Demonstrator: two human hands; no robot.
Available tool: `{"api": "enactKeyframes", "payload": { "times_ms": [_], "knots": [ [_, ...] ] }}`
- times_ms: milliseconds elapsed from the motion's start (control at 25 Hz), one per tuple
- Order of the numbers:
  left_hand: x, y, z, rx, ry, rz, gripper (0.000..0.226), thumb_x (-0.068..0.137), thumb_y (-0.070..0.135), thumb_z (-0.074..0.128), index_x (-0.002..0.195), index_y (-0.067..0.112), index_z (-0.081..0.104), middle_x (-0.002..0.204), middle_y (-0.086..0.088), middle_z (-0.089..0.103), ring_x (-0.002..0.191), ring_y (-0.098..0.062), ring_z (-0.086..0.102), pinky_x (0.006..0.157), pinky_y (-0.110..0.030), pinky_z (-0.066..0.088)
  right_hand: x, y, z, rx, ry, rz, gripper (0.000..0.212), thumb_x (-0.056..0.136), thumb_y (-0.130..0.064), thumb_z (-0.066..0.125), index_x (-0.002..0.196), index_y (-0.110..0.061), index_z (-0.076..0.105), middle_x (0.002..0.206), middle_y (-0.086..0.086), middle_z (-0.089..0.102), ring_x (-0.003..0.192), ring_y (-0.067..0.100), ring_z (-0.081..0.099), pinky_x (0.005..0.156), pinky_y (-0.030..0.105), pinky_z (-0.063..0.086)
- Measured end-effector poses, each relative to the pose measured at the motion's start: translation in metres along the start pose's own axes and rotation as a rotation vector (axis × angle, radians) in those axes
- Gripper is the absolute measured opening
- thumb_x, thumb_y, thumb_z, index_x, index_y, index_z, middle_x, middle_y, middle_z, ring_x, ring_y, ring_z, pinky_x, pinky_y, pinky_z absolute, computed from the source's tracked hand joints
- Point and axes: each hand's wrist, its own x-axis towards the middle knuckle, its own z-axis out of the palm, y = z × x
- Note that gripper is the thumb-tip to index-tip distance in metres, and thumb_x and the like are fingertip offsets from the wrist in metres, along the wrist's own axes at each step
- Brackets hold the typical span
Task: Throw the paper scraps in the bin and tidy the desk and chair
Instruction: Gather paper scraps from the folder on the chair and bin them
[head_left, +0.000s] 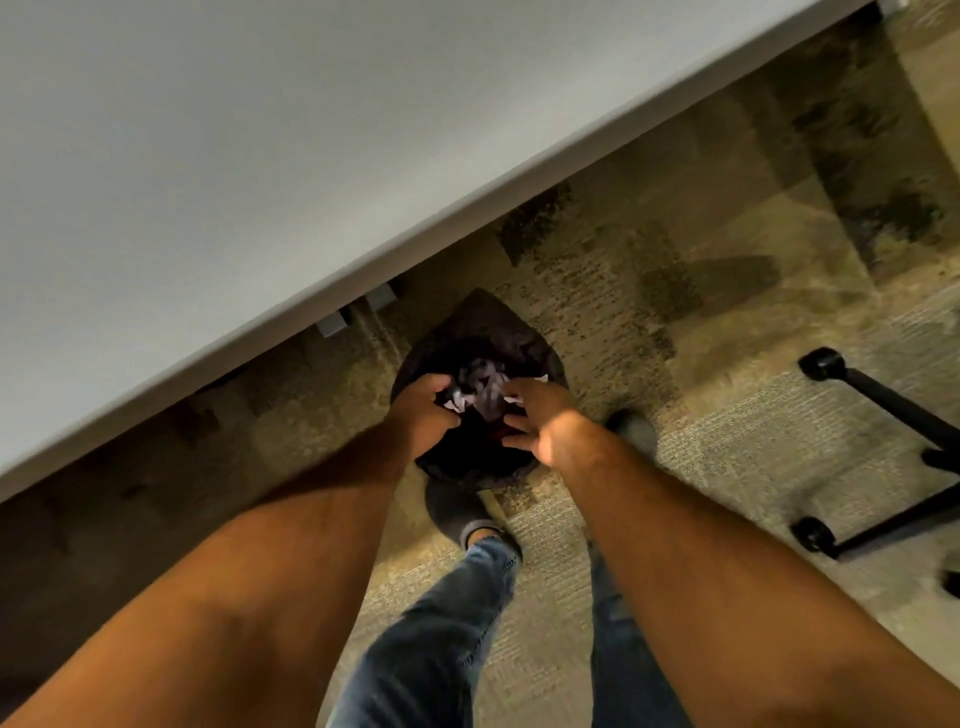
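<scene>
Both hands are over the bin (483, 322); left hand (423, 410) is curled around paper scraps (480, 387); right hand (543, 421) has fingers spread, released; desk (208, 156) edge is beside the bin.

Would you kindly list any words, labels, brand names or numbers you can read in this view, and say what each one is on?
None: no readable text anywhere in this view.
The desk top is plain, with no print showing.
The bin, the paper scraps and the chair base show no label; the picture is also blurred.
</scene>
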Motion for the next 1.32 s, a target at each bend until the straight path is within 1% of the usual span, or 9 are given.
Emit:
{"api": "enactKeyframes", "payload": {
  "times_ms": [120, 280, 360, 440, 480, 600, 840, 1080, 1320],
  "knots": [
    [-0.018, 0.003, -0.012, -0.014, 0.002, -0.014, 0.064, 0.088, 0.000, 0.075, 0.147, 0.011, 0.053, 0.153, -0.013, 0.051, 0.144, -0.030, 0.046, 0.115, -0.045, 0.044, -0.011, 0.001, -0.002, 0.038, -0.008, -0.013, 0.012, 0.103, -0.014, 0.058, 0.112, -0.010, 0.065, 0.096, 0.003, 0.065, 0.100, 0.026, 0.064, 0.078, 0.046, 0.055],
    [-0.053, 0.008, -0.023, 0.059, 0.027, 0.034, 0.054, 0.090, 0.006, 0.075, 0.141, 0.013, 0.059, 0.146, -0.012, 0.058, 0.137, -0.028, 0.053, 0.104, -0.033, 0.048, -0.032, 0.005, 0.006, -0.149, 0.047, -0.068, 0.027, 0.102, -0.013, 0.061, 0.075, -0.009, 0.056, 0.062, 0.009, 0.056, 0.039, 0.013, 0.050, 0.037, 0.021, 0.034],
    [-0.063, 0.011, -0.025, 0.064, 0.036, 0.066, 0.053, 0.090, 0.005, 0.074, 0.140, 0.011, 0.060, 0.145, -0.012, 0.059, 0.135, -0.027, 0.054, 0.099, -0.027, 0.045, -0.040, 0.012, 0.011, -0.245, 0.051, -0.067, 0.026, 0.099, -0.018, 0.067, 0.078, -0.011, 0.054, 0.061, 0.006, 0.054, 0.029, 0.008, 0.043, 0.030, 0.017, 0.028],
    [-0.069, 0.015, -0.025, 0.105, 0.050, 0.101, 0.050, 0.089, 0.005, 0.074, 0.138, 0.009, 0.062, 0.142, -0.012, 0.062, 0.132, -0.027, 0.057, 0.094, -0.023, 0.042, -0.046, 0.016, 0.013, -0.225, -0.005, -0.064, 0.019, 0.090, -0.003, 0.077, 0.100, -0.007, 0.062, 0.086, 0.011, 0.068, 0.054, 0.012, 0.062, 0.042, 0.021, 0.048],
    [-0.073, 0.016, -0.026, 0.129, 0.058, 0.121, 0.050, 0.089, 0.006, 0.074, 0.137, 0.009, 0.062, 0.141, -0.012, 0.062, 0.131, -0.027, 0.058, 0.093, -0.022, 0.040, -0.048, 0.018, 0.013, -0.205, -0.052, -0.066, 0.036, 0.086, 0.005, 0.078, 0.116, -0.006, 0.063, 0.107, 0.013, 0.072, 0.079, 0.018, 0.069, 0.058, 0.026, 0.057],
    [-0.089, 0.018, -0.031, 0.197, 0.073, 0.167, 0.050, 0.088, 0.007, 0.074, 0.137, 0.010, 0.062, 0.143, -0.012, 0.060, 0.132, -0.027, 0.057, 0.091, -0.020, 0.040, -0.064, 0.020, 0.010, -0.179, -0.079, -0.133, 0.056, 0.085, 0.009, 0.075, 0.135, -0.011, 0.061, 0.134, 0.008, 0.067, 0.122, 0.027, 0.063, 0.092, 0.043, 0.055],
    [-0.158, 0.035, -0.051, 0.155, 0.060, 0.192, 0.053, 0.087, 0.007, 0.077, 0.137, 0.014, 0.061, 0.145, -0.010, 0.052, 0.134, -0.028, 0.052, 0.105, -0.029, 0.045, -0.136, 0.015, -0.029, -0.168, -0.047, -0.205, 0.048, 0.098, -0.010, 0.069, 0.143, -0.017, 0.053, 0.138, 0.008, 0.065, 0.122, 0.025, 0.062, 0.104, 0.047, 0.053],
    [-0.245, 0.083, -0.068, 0.112, 0.027, 0.258, 0.049, 0.086, 0.006, 0.073, 0.132, 0.018, 0.063, 0.125, -0.007, 0.066, 0.112, -0.028, 0.068, 0.083, -0.028, 0.050, -0.230, 0.013, -0.060, -0.254, -0.018, -0.376, 0.051, 0.094, -0.011, 0.072, 0.143, -0.017, 0.056, 0.132, 0.006, 0.063, 0.120, 0.024, 0.062, 0.089, 0.038, 0.052],
    [-0.314, 0.153, -0.049, 0.120, 0.099, 0.467, 0.045, 0.083, 0.011, 0.078, 0.126, 0.020, 0.067, 0.131, 0.002, 0.058, 0.124, -0.014, 0.056, 0.104, -0.028, 0.043, -0.312, 0.021, -0.118, -0.587, 0.079, -0.713, 0.062, 0.089, -0.007, 0.077, 0.146, -0.013, 0.053, 0.147, 0.007, 0.055, 0.132, 0.024, 0.057, 0.096, 0.027, 0.047]
  ]
}}
